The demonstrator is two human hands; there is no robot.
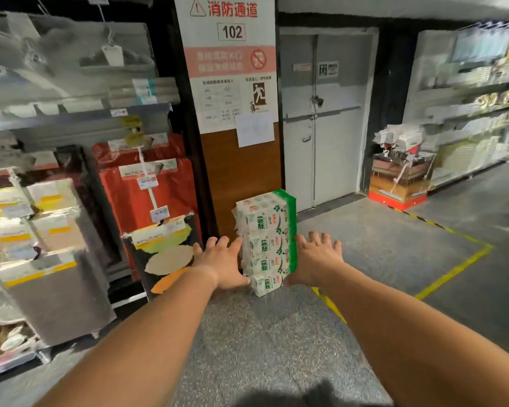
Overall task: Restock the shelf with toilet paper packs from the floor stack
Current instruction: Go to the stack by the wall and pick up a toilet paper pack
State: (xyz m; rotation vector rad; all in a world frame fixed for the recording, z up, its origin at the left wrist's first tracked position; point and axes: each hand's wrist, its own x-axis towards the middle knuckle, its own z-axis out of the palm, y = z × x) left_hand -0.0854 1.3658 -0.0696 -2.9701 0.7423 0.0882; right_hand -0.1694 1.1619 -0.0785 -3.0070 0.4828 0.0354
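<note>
pickup step, judging by the reach: left hand (221, 264) and right hand (315, 261) spread wide, fingers loose, flanking toilet paper packs (266, 242) stacked on floor (262, 333) against brown panel (241, 171), gripping nothing yet. next: squeeze both sides, lift toward shelf (56, 118) at left.

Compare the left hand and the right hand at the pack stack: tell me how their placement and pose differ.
The left hand lies against the white printed side of the toilet paper stack, thumb near the bottom pack; the right hand lies by the green side. The left hand's fingers point up and right toward the stack; the right hand's splay up and away from it. Both are open with spread fingers, flanking the stack at about the same height.
</note>
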